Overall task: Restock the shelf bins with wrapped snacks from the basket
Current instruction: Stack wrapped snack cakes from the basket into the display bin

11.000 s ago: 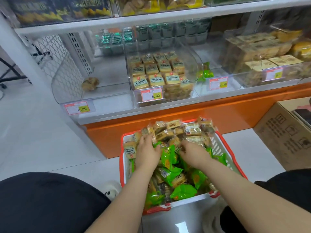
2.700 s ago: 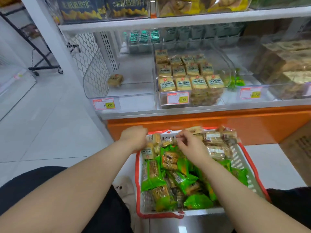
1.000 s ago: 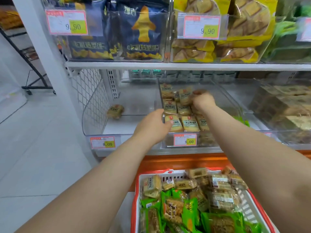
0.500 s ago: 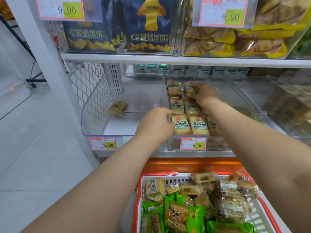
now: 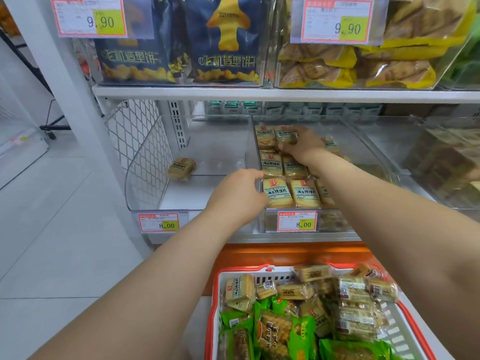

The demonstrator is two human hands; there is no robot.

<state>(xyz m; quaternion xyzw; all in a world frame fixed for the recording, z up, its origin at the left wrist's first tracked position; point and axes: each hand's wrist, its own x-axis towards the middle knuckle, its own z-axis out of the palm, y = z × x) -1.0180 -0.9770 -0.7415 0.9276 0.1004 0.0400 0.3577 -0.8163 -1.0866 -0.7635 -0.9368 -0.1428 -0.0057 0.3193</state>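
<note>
A red and white basket [image 5: 216,289] at the bottom holds green-wrapped snacks [image 5: 281,333] and tan wrapped snacks [image 5: 239,292]. Above it, the middle clear bin [image 5: 363,149] on the lower shelf holds rows of tan packets [image 5: 304,194]. My right hand [image 5: 302,149] reaches into the back of this bin and pinches a tan packet [image 5: 285,135] in the far row. My left hand [image 5: 237,194] has its fingers curled at the bin's front left wall, beside the front-left packet [image 5: 275,193]. Whether it holds anything is hidden.
The left clear bin [image 5: 145,178] holds one lone tan packet [image 5: 181,168] near a wire mesh divider [image 5: 130,141]. Price tags [image 5: 297,221] hang on the bin fronts. The upper shelf [image 5: 285,94] carries blue and yellow snack bags. More clear bins stand at the right.
Both hands left the basket and rose to the middle bin. Over the last half second my right hand stays at the back row with the packet; my left hand stays at the front left wall.
</note>
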